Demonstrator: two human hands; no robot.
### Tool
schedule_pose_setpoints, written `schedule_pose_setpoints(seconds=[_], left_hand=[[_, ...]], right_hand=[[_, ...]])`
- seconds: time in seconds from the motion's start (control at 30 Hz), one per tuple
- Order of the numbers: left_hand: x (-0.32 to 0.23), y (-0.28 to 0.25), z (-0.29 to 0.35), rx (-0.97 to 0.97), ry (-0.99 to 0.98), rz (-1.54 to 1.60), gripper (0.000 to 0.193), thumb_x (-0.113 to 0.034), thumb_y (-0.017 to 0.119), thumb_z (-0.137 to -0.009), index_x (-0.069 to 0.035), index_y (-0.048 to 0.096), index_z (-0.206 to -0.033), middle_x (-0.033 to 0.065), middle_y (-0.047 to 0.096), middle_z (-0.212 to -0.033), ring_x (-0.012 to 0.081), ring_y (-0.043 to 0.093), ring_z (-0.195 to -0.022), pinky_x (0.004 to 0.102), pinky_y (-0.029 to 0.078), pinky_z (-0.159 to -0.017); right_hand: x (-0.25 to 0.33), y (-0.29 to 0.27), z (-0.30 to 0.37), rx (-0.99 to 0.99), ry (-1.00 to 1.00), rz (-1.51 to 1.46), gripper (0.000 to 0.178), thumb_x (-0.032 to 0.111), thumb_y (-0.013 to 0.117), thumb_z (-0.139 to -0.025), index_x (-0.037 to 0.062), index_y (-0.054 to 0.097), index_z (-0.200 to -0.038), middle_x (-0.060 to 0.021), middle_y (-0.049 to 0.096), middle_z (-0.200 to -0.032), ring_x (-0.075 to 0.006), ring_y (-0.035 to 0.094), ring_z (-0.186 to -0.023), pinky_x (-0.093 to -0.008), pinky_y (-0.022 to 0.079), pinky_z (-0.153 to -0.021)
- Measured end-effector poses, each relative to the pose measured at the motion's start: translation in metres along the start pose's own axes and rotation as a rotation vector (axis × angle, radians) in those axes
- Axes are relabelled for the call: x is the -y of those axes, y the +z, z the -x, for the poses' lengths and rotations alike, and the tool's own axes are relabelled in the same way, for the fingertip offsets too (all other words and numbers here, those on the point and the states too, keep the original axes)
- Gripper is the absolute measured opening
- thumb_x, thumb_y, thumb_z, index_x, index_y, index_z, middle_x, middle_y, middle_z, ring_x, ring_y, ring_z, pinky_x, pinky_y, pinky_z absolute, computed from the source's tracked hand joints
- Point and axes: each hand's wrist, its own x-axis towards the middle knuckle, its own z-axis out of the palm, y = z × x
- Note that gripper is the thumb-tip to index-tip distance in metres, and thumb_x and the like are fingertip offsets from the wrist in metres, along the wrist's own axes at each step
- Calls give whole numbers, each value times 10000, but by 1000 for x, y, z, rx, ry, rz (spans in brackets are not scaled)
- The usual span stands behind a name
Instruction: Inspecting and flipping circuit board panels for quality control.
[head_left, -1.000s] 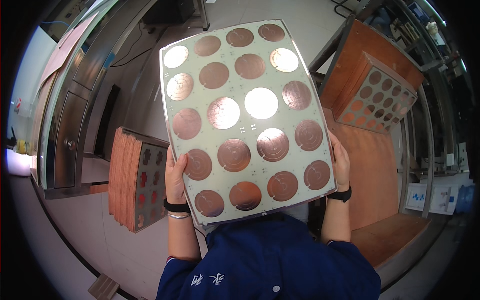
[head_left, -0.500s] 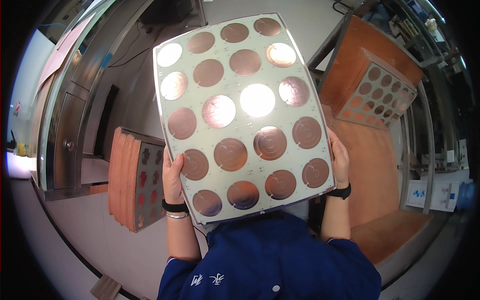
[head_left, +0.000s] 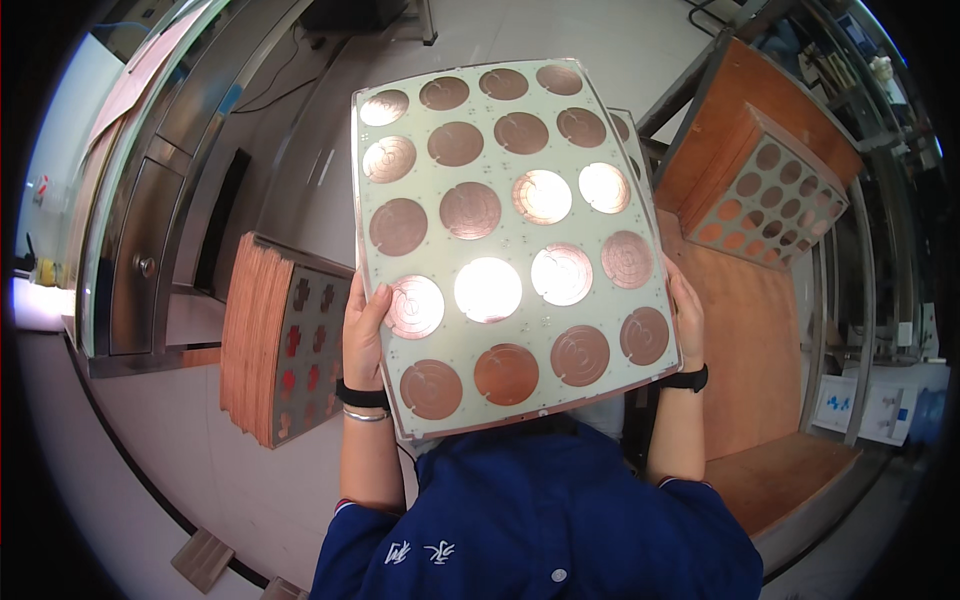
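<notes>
Held up in front of my body is a pale green circuit board panel point(head_left: 480, 245) with rows of round copper discs, some glaring with reflected light. My left hand point(head_left: 365, 330) is closed on its left edge, thumb lying over the front face. On the opposite edge, my right hand point(head_left: 685, 310) grips the panel from the side, with part of its fingers hidden behind. A strip of a second, similar panel point(head_left: 632, 150) shows behind the upper right edge. Whether my hands hold that one too cannot be made out.
To the left stands a thick stack of copper-edged panels point(head_left: 258, 340). At the right, another stack of disc-patterned panels point(head_left: 770, 195) leans on a brown wooden rack point(head_left: 740, 350). A metal cabinet point(head_left: 140, 250) lies far left, and small wooden blocks point(head_left: 203, 560) rest on the floor.
The held panel has shifted right and its top edge has come lower. The glare has slid down its face. A strip of another panel now shows behind it.
</notes>
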Motion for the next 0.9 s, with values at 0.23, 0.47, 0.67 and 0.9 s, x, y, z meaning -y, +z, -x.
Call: schedule_pose_setpoints(seconds=[0.23, 0.47, 0.67, 0.9], left_hand=[[15, -21, -11, -10, -70, -41, 442, -110, 530, -912, -13, 386, -1318, 59, 571, -1112, 93, 553, -977, 240, 457, -849], [14, -20, -2, -78, -9, -34, 517, -134, 512, -926, 14, 284, -1365, 136, 405, -1331, 156, 434, -1167, 259, 371, -962], [9, -7, 45, -90, 520, -1315, 492, -20, 550, -805, -42, 450, -1286, 181, 460, -1267, 289, 456, -1159, 400, 361, -968], [45, 6, 103, 535, 348, -1545, 571, -36, 653, -695, -144, 531, -1242, 147, 391, -1363, 352, 368, -1261, 498, 293, -1030]], right_hand=[[-16, -13, -4, -7, 96, -63, 431, 141, 405, -963, -91, 357, -1323, -139, 474, -1294, -167, 487, -1154, -282, 381, -974], [-26, -10, -2, -27, 141, -57, 413, 115, 431, -952, -76, 384, -1315, -118, 508, -1263, -156, 511, -1123, -274, 406, -948], [-34, -8, -2, -61, 127, 53, 390, 104, 438, -946, -60, 421, -1299, -103, 537, -1233, -146, 527, -1097, -266, 412, -934], [-43, -14, -3, -99, 147, 80, 391, 107, 449, -943, -58, 425, -1297, -100, 544, -1225, -141, 532, -1090, -257, 408, -934]])
